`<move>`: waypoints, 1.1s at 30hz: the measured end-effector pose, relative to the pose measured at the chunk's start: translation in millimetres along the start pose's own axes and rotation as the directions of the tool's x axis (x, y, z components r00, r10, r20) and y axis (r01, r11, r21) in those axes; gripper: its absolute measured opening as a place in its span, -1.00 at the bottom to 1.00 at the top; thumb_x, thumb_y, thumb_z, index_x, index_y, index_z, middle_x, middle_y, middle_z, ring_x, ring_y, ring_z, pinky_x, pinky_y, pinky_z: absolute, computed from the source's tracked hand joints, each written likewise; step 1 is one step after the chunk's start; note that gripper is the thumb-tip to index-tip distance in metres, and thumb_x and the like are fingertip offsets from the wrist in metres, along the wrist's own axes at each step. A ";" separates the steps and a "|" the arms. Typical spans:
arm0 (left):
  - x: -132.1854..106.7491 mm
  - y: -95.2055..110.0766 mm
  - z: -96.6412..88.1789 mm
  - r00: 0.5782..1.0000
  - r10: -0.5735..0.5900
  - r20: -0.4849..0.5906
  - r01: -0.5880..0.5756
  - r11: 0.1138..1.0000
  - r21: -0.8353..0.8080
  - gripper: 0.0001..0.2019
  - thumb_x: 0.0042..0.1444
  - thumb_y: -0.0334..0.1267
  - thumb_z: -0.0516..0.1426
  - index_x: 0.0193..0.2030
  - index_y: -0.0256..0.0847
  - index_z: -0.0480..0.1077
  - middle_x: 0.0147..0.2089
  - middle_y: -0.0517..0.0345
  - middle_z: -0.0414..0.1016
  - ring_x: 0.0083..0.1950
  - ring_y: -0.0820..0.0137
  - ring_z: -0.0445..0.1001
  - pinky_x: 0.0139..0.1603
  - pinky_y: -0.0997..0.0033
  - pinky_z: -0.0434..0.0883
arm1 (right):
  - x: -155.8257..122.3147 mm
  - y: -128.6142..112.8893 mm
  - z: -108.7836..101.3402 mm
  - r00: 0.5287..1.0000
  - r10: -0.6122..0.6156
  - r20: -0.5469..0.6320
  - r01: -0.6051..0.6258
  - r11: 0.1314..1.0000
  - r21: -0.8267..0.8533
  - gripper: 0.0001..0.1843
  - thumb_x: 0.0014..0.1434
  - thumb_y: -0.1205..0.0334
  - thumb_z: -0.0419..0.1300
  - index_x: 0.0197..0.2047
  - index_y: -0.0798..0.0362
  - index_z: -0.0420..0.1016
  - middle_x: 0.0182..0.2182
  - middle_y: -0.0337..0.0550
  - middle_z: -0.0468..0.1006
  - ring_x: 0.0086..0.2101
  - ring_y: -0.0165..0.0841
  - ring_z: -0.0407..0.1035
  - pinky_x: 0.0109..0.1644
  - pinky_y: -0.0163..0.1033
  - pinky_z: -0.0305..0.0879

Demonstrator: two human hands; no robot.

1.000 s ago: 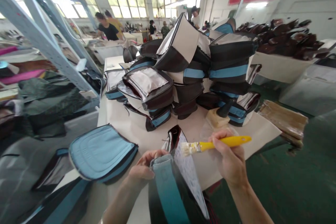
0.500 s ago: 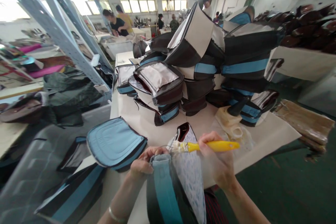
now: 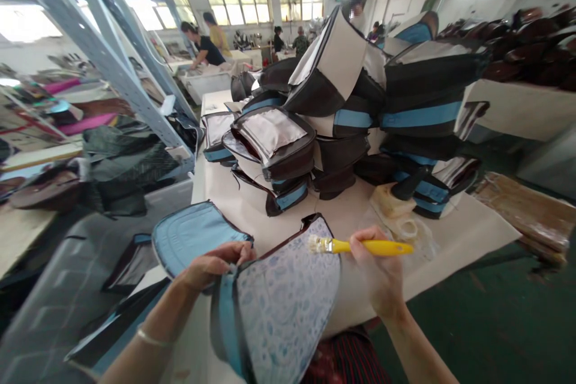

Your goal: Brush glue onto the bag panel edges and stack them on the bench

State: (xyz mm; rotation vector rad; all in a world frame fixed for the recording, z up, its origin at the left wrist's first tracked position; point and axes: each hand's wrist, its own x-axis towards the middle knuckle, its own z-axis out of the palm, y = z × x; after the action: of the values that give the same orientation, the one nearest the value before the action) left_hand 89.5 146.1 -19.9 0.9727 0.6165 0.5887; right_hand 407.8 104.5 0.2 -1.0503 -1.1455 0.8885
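My left hand grips the blue-bound edge of a fabric bag panel, whose pale blue patterned lining faces up. My right hand holds a yellow-handled paint brush by its handle. The brush's pale bristles lie at the panel's upper right edge, on or just above the lining. Behind the brush stands a cream-coloured glue-crusted pot with a dark handle in it. A blue padded panel lies just beyond my left hand, its near edge hidden by that hand.
A tall pile of dark bag pieces with blue bands fills the white work table ahead. Grey metal rack posts rise at left. Brown leather pieces sit at right. Several co-workers stand far back.
The bag panel has swung open toward the left, showing much more of its patterned lining. My left hand has moved left with it, and the brush has shifted slightly right.
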 end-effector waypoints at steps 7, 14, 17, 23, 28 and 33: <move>39.4 11.4 -1.9 0.979 -0.108 -0.173 0.191 0.783 0.592 -0.56 -0.04 -0.13 0.30 0.00 -0.21 0.45 -0.07 0.10 0.54 -0.03 0.17 0.42 -0.04 0.35 0.36 | 5.9 29.4 -15.4 0.987 0.121 -0.110 -0.120 0.993 0.016 -0.79 0.27 0.07 0.19 -0.28 0.02 0.33 -0.62 -0.38 0.36 -0.60 -0.47 0.21 -0.53 -0.39 0.13; 81.1 -22.5 20.5 0.946 -0.055 -0.320 0.207 0.863 0.462 -0.64 0.02 -0.08 0.25 -0.13 -0.31 0.44 -0.29 0.07 0.56 -0.30 0.28 0.52 -0.31 0.39 0.43 | 9.7 46.9 -10.6 0.980 0.185 -0.078 -0.183 0.983 0.025 -0.73 0.24 0.02 0.21 -0.27 0.05 0.34 -0.60 -0.34 0.37 -0.58 -0.45 0.24 -0.51 -0.36 0.15; 82.6 -21.2 38.6 0.975 -0.104 -0.195 0.166 0.927 0.337 -0.60 -0.01 -0.20 0.28 -0.02 -0.30 0.44 -0.22 0.06 0.56 -0.24 0.30 0.52 -0.24 0.40 0.43 | 11.6 46.3 -2.9 0.983 0.180 -0.024 -0.178 0.983 0.051 -0.73 0.25 0.01 0.18 -0.28 0.05 0.34 -0.60 -0.34 0.35 -0.60 -0.46 0.21 -0.54 -0.36 0.13; 82.7 -28.0 52.4 0.962 -0.210 -0.173 0.218 0.976 0.029 -0.52 -0.08 -0.38 0.25 0.06 -0.24 0.43 -0.26 0.08 0.57 -0.31 0.28 0.53 -0.25 0.33 0.46 | 17.7 56.2 18.9 0.978 0.201 0.060 -0.203 0.979 0.030 -0.74 0.28 0.01 0.11 -0.30 0.02 0.29 -0.63 -0.41 0.25 -0.63 -0.47 0.15 -0.55 -0.37 0.11; 75.0 -43.4 46.4 0.971 -0.202 -0.128 0.186 0.975 -0.124 -0.43 -0.19 -0.48 0.25 0.07 -0.21 0.43 -0.32 0.12 0.57 -0.33 0.30 0.54 -0.21 0.30 0.49 | 27.0 70.5 19.5 0.987 0.162 0.015 -0.160 0.984 -0.082 -0.76 0.25 0.04 0.12 -0.31 0.03 0.32 -0.60 -0.38 0.27 -0.59 -0.44 0.16 -0.52 -0.35 0.11; 74.9 -44.9 43.9 0.966 -0.214 -0.145 0.195 0.971 -0.138 -0.44 -0.23 -0.49 0.28 0.03 -0.26 0.45 -0.32 0.09 0.58 -0.34 0.26 0.55 -0.27 0.32 0.50 | 24.3 61.9 24.0 0.992 0.102 0.078 -0.085 0.977 -0.197 -0.79 0.24 0.08 0.13 -0.34 0.02 0.37 -0.61 -0.36 0.28 -0.59 -0.42 0.17 -0.51 -0.32 0.07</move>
State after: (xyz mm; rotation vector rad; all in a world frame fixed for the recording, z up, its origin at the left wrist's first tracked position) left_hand 179.8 153.8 -56.5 0.7395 0.8031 0.5159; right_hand 387.5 149.1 -50.7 -1.2419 -1.2843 0.9184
